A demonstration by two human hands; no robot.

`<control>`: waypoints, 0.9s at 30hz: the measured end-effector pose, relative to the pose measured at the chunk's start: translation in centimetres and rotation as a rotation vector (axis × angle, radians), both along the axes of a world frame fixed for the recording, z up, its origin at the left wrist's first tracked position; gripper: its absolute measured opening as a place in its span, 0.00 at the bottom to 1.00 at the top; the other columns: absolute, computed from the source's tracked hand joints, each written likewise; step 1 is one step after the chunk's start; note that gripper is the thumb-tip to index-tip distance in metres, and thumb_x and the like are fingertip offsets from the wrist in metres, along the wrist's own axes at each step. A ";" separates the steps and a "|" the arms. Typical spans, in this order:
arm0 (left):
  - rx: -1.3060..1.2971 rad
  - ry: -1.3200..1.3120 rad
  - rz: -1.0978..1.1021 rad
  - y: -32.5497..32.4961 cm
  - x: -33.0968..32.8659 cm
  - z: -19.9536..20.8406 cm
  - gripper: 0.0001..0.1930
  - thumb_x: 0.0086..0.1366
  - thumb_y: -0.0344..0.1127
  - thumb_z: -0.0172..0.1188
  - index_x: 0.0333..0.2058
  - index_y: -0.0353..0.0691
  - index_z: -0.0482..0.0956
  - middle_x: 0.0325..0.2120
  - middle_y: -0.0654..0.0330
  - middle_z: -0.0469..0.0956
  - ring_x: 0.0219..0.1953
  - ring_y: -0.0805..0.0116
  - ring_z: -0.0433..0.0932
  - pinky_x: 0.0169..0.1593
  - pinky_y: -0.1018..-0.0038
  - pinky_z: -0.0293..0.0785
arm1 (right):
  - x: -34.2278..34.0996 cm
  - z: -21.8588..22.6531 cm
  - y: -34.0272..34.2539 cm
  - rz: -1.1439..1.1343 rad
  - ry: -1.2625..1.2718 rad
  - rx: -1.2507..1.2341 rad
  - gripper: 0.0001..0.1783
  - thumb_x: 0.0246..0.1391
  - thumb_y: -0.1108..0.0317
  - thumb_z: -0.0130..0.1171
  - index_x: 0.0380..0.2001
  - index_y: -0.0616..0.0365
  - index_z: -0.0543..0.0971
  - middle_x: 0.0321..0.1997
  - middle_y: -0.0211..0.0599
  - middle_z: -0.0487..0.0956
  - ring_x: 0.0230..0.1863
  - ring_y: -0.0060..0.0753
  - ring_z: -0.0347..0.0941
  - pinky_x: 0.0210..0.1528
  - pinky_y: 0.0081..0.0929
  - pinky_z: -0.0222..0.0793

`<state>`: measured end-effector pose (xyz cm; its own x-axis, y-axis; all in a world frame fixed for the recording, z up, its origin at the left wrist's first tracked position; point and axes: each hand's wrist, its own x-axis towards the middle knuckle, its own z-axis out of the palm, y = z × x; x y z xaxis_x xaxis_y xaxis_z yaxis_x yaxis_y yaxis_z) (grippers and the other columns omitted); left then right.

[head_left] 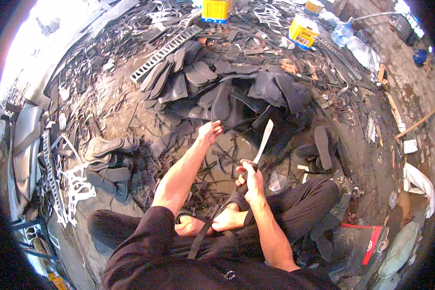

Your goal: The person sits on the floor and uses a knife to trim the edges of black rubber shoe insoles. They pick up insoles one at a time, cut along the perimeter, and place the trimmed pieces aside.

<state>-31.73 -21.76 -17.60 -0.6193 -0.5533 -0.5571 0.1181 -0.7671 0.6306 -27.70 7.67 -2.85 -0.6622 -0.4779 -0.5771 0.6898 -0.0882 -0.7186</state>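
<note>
My left hand reaches forward over the near edge of a heap of dark sole-shaped pieces; its fingers are apart and nothing shows in them. My right hand is closed round the dark handle of a knife. The pale blade points up and away, toward the heap. Below the hands are my crossed legs and feet, with a dark strap lying across my lap. Whether the hand touches any piece of the heap, I cannot tell.
A stack of dark soles lies to my left, and another sole leans at the right. Dark strips and scraps cover the ground. Yellow containers and a clear plastic jug stand at the back.
</note>
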 end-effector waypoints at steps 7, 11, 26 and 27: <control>-0.107 0.187 0.226 4.7 7.2 6.7 0.09 0.71 0.24 0.64 0.47 0.30 0.78 0.32 0.61 0.79 0.28 0.74 0.75 0.32 0.76 0.72 | -1.3 -1.1 1.8 -0.054 -0.036 -0.038 0.19 0.68 0.54 0.62 0.51 0.58 0.78 0.32 0.35 0.78 0.18 0.25 0.66 0.24 0.33 0.67; -0.436 -0.214 0.534 7.8 14.9 11.2 0.09 0.74 0.32 0.59 0.45 0.38 0.86 0.27 0.74 0.73 0.26 0.82 0.62 0.30 0.78 0.60 | -0.6 -0.6 1.1 0.089 -0.195 -0.171 0.32 0.70 0.37 0.55 0.51 0.60 0.78 0.31 0.38 0.81 0.16 0.24 0.65 0.23 0.27 0.65; -1.053 -0.536 0.861 15.8 31.1 18.6 0.08 0.74 0.37 0.58 0.43 0.38 0.78 0.43 0.59 0.76 0.45 0.62 0.72 0.55 0.65 0.68 | 6.4 4.5 -1.7 0.156 -0.214 -0.129 0.21 0.58 0.55 0.73 0.49 0.47 0.76 0.33 0.21 0.73 0.20 0.18 0.62 0.25 0.24 0.65; -0.601 -0.338 1.025 16.2 31.3 16.4 0.10 0.75 0.39 0.59 0.47 0.39 0.78 0.46 0.60 0.77 0.46 0.65 0.73 0.56 0.66 0.69 | 6.9 4.2 -2.1 0.136 -0.154 -0.165 0.12 0.62 0.60 0.71 0.41 0.48 0.77 0.29 0.24 0.73 0.19 0.18 0.61 0.24 0.25 0.63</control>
<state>-0.42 -5.58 -1.16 0.3766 -0.9215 -0.0947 0.2567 0.0056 0.9665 -20.79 5.57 1.34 -0.4958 -0.6525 -0.5730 0.8034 -0.0942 -0.5879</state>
